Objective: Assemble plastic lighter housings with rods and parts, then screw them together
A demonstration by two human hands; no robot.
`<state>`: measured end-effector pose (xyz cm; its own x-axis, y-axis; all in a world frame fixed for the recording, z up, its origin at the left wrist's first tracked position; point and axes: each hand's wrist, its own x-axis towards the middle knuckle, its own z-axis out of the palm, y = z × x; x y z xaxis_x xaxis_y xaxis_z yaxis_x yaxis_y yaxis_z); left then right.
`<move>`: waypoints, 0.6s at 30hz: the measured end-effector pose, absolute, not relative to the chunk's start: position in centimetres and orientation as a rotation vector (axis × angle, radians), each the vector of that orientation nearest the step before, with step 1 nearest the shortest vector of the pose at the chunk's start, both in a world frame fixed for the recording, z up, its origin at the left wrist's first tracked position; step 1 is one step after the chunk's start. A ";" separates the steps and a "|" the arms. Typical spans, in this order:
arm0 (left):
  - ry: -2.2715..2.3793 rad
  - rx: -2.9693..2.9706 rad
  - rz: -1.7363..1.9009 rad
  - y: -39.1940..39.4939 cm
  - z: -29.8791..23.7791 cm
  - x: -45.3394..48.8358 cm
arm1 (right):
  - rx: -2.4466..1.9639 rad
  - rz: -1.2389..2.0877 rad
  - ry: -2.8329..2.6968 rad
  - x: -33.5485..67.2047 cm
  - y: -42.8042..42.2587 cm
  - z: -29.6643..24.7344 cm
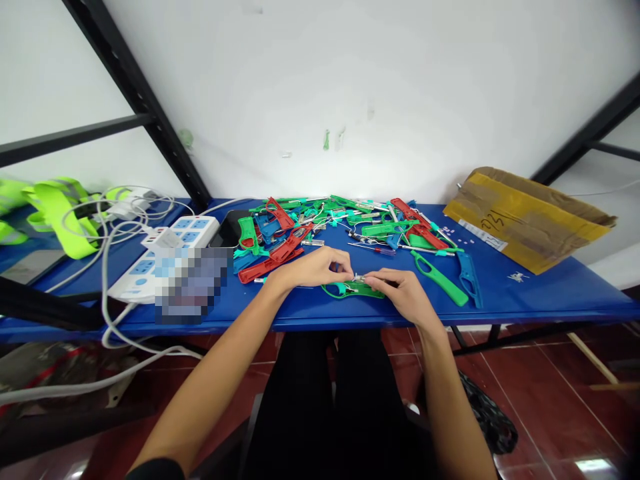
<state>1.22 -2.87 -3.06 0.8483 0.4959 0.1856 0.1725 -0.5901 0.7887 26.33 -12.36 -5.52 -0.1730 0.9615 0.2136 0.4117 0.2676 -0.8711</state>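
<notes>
From my remote seat I look down on a blue table [525,300] pushed against a white wall [400,80], with red floor tiles [540,380] below. At the back lies a heap of green, red and blue plastic parts [350,223]. A torn cardboard box [530,217] sits to the right and white power strips [175,243] with tangled cables to the left. Both forearms reach in from below and meet at the table's near edge. My left hand [313,267] is palm down, fingers curled, pinching the green shell [353,290] from its left. My right hand [407,293] pinches it from the right. A small silvery part [359,277] shows between the fingertips. The shell lies flat on the table, just in front of the heap.
</notes>
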 end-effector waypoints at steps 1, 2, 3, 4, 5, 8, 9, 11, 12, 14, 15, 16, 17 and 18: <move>0.478 2.185 0.499 -2.8 -3.1 1.3 | -1.266 0.865 -1.722 26.3 -12.4 -5.5; 0.474 2.180 0.505 -2.8 -3.1 1.3 | -1.269 0.867 -1.713 26.3 -12.4 -5.4; 0.472 2.174 0.514 -2.8 -3.1 1.3 | -1.271 0.865 -1.703 26.3 -12.3 -5.4; 0.472 2.167 0.527 -2.8 -3.2 1.3 | -1.273 0.861 -1.692 26.4 -12.3 -5.4; 0.471 2.160 0.536 -2.8 -3.2 1.4 | -1.274 0.856 -1.681 26.4 -12.3 -5.4; 0.476 2.145 0.553 -2.8 -3.3 1.5 | -1.276 0.856 -1.661 26.4 -12.2 -5.5; 0.478 2.143 0.550 -2.8 -3.4 1.5 | -1.279 0.857 -1.663 26.4 -12.2 -5.5; 0.484 2.157 0.535 -2.8 -3.4 1.6 | -1.286 0.841 -1.677 26.3 -12.1 -5.5; 0.488 2.178 0.523 -2.7 -3.4 1.7 | -1.290 0.830 -1.686 26.3 -12.1 -5.5; 0.494 2.235 0.495 -2.8 -3.2 1.7 | -1.298 0.817 -1.682 26.2 -12.2 -5.6; 0.499 2.261 0.488 -3.0 -3.0 1.6 | -1.300 0.820 -1.669 26.1 -12.2 -5.6; 0.513 2.281 0.489 -3.2 -2.9 1.4 | -1.300 0.829 -1.653 26.1 -12.2 -5.6; 0.540 2.297 0.501 -3.7 -2.8 1.2 | -1.300 0.840 -1.639 26.0 -12.3 -5.6; 0.582 2.313 0.526 -4.2 -2.7 0.8 | -1.299 0.846 -1.631 26.0 -12.3 -5.7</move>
<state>0.84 -4.25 -2.69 0.8180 0.5368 0.2066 0.2595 -0.6651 0.7002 26.03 -12.29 -5.67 -0.0851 0.9738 0.2107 0.3889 0.2272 -0.8928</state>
